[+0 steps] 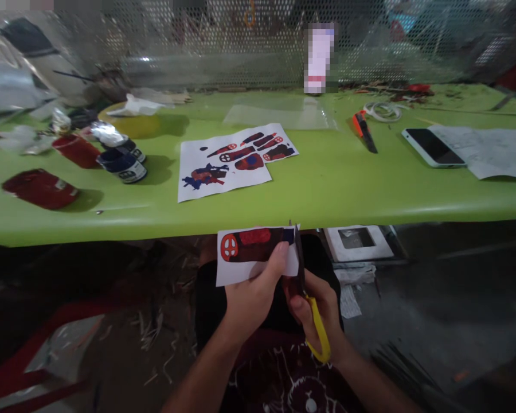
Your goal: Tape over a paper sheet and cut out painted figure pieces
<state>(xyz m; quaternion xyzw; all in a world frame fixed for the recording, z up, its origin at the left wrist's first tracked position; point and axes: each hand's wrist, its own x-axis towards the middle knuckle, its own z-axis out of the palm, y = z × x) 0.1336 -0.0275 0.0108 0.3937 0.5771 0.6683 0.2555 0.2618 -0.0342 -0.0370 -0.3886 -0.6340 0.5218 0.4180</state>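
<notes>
My left hand (253, 295) pinches a piece of white paper (236, 276) painted with a dark red shape that has an orange-red ringed cross at one end and a blue tip. Its thumb presses on the painted side while the other fingers are behind. Around the yellow-handled scissors (320, 332) my right hand (316, 304) is closed. The scissors' blades point away from me along the paper's right edge, by the blue tip. Both hands are over my lap, just in front of the green table (348, 189). A larger painted sheet (241, 186) lies on the table beyond them.
Paint jars (126, 167) in dark blue and red stand at the left, with a dark red jar (43, 189) nearer the edge. To the right lie an orange cutter (363, 129), a phone (434, 147) and a drawn sheet (499, 152). A perforated metal screen (176, 40) rises behind.
</notes>
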